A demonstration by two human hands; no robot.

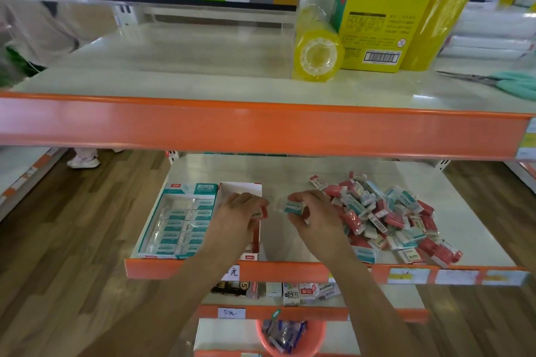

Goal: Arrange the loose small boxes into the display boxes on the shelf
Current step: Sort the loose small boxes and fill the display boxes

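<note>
Head view: the left hand [240, 213] pinches a small red-wrapped box [263, 212] over the open red-and-white display box [251, 189] near the shelf's [290, 171] front-left corner; the right hand [311, 214] pinches a teal-wrapped box [291, 207]. The teal one may well land in the red box, since the full teal display box [177, 220] lies beyond it

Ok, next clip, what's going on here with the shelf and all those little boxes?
A person is sorting small boxes on a shop shelf. The left hand holds a red box over the red display box, which looks mostly empty. The right hand pinches a teal box. The teal display box beside it is already full. A loose pile of red and teal boxes lies to the right, unsorted.
</note>
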